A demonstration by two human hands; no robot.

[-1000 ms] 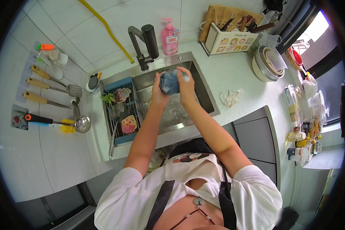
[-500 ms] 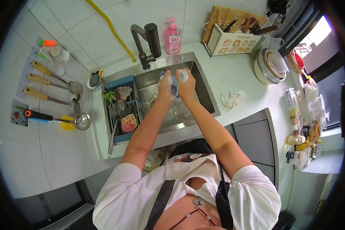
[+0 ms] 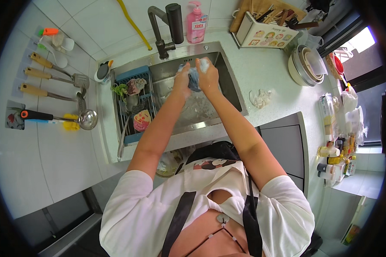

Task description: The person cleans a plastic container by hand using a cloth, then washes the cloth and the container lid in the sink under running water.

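Over the steel sink [image 3: 201, 124], my two hands are close together around a wet, bluish-grey cloth [image 3: 194, 79]. My left hand [image 3: 182, 81] has its fingers curled round the cloth's left side. On the other side, my right hand [image 3: 208, 78] grips it, with white suds on the fingers and at the top of the cloth. The lower part of the cloth shows between my palms; the rest is hidden. Beyond my hands stands a dark faucet [image 3: 174, 25]. Suds or water marks spot the sink's bottom.
A blue drying rack [image 3: 134, 138] sits across the sink's left side with sponges [image 3: 142, 121] on it. A pink pump bottle [image 3: 197, 26] stands behind the sink. Crumpled clear plastic [image 3: 261, 98] lies on the right counter, near stacked bowls [image 3: 302, 68]. Utensils, including a ladle [image 3: 88, 119], hang left.
The whole view has shifted, so the sink and faucet appear higher. My hands still hold the cloth and have moved slightly against each other, bunching it differently.
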